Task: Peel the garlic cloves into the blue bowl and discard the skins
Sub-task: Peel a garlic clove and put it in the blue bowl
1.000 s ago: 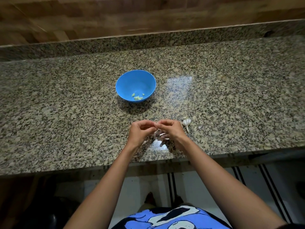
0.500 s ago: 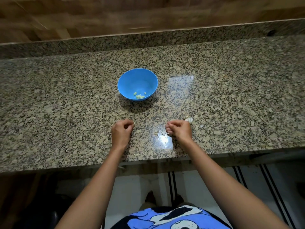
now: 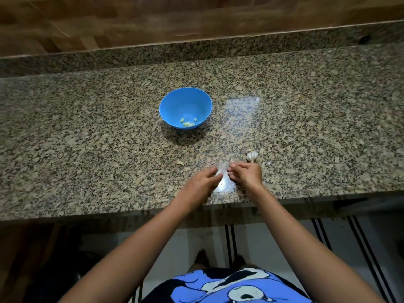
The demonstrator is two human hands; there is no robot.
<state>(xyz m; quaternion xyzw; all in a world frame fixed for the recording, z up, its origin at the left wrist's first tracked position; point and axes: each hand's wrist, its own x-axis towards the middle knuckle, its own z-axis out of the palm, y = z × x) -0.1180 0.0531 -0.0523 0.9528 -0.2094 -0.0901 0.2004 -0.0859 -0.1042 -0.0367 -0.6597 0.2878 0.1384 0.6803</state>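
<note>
The blue bowl stands mid-counter with a few peeled garlic pieces at its bottom. A partial garlic bulb lies on the granite just beyond my right hand. That hand has its fingers curled down onto the counter, and what lies under them is hidden. My left hand is blurred, with fingers stretched out flat towards the right hand, beside a bright glare patch. A small pale garlic piece lies alone on the counter left of my hands.
The speckled granite counter runs the full width, with a raised granite ledge and a wooden wall behind it. Its front edge is just below my wrists. Tiled floor and my feet show beneath.
My left hand had swung out to the left. It has now come back beside the right hand with its fingers stretched out, and a small pale piece lies where it was.
</note>
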